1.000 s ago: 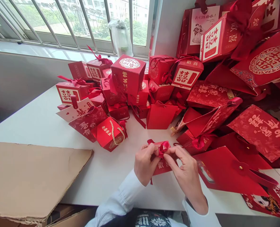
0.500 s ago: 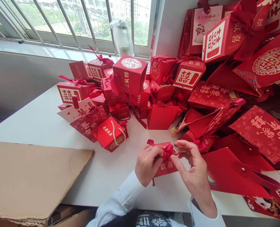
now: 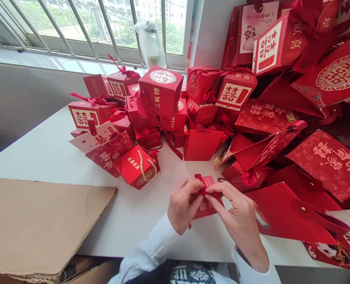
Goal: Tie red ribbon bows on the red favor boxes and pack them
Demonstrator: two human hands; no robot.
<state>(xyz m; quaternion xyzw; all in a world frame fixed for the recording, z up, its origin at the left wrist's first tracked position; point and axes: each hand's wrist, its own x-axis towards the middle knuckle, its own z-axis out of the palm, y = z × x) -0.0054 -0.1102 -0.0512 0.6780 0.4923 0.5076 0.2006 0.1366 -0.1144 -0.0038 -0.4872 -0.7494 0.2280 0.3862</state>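
Note:
A small red gift box (image 3: 206, 210) with pale printed characters sits on the white table (image 3: 145, 221) in front of me. On its top is a red ribbon (image 3: 203, 191), mostly covered by my fingers. My left hand (image 3: 182, 203) pinches the ribbon from the left side. From the right, my right hand (image 3: 236, 211) closes thumb and forefinger on the ribbon too. Both sets of fingertips nearly meet over the box. How the ribbon is looped or tied under them is hidden.
Several red gift boxes (image 3: 161, 92) are piled at the back. More red boxes and a red bag (image 3: 290, 211) crowd the right side. A cardboard flap (image 3: 44, 225) covers the left front. A plastic-wrapped container (image 3: 151, 45) stands by the barred window.
My right hand has moved left, its spread fingers closing on the ribbon. My left hand stays on it. The bow loop visible before is now mostly covered.

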